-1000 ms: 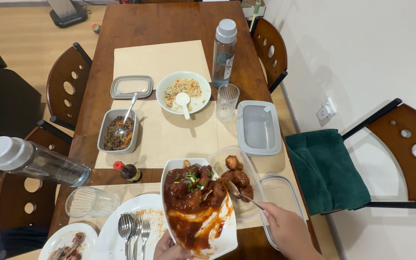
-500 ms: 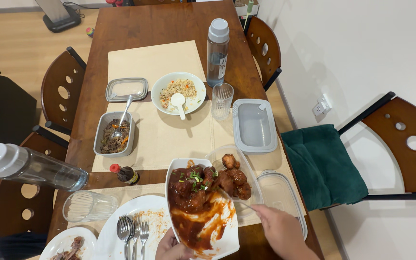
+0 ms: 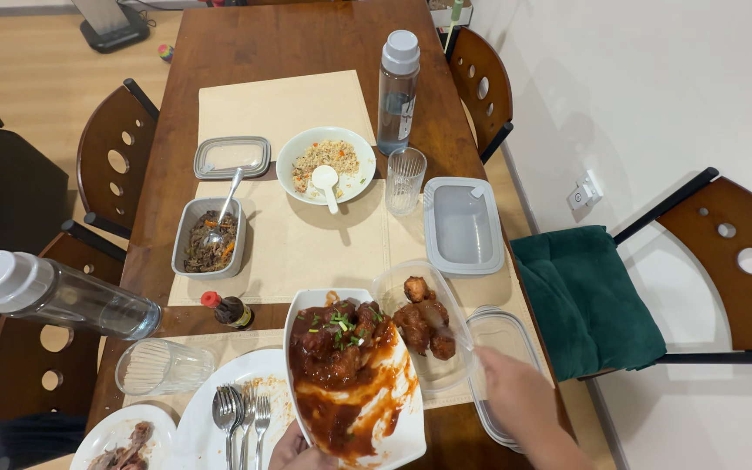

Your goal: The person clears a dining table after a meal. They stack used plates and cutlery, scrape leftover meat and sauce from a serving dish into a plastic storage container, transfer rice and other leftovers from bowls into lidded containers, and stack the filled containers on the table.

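Left hand [image 3: 293, 450] at bottom edge, only fingers visible, gripping the near rim of a white rectangular dish [image 3: 354, 383] full of saucy brown meat with green garnish, dish tilted up off the table; right hand [image 3: 520, 402] low right, closed around a clear utensil [image 3: 446, 335], exact grip blurred, can't tell how tight; utensil tip sits among meat pieces in a clear plastic container [image 3: 419, 326] just beside and touching the dish's right edge; a second clear container [image 3: 502, 365] lies partly under the right hand; left of the dish a white plate [image 3: 211, 426] carrying forks and a spoon [image 3: 241, 411], another small plate with food scraps [image 3: 124, 439] at bottom left corner; an overturned-looking glass [image 3: 154, 367] on its side near them; a big clear bottle with white cap [image 3: 50, 296] lying across the left edge; small dark sauce bottle with red cap [image 3: 226, 309] just behind the plate; mid-table on a beige mat [image 3: 306, 244]: grey tub of dark noodles with a spoon [image 3: 211, 237], empty grey-lidded container [image 3: 463, 224], upright glass [image 3: 406, 180]; further back a white bowl of fried rice with a white spoon [image 3: 325, 165], flat grey lid [image 3: 231, 157], tall upright water bottle [image 3: 398, 91]; wooden table [image 3: 306, 39]; green cushioned chair [image 3: 594, 296] on the right.
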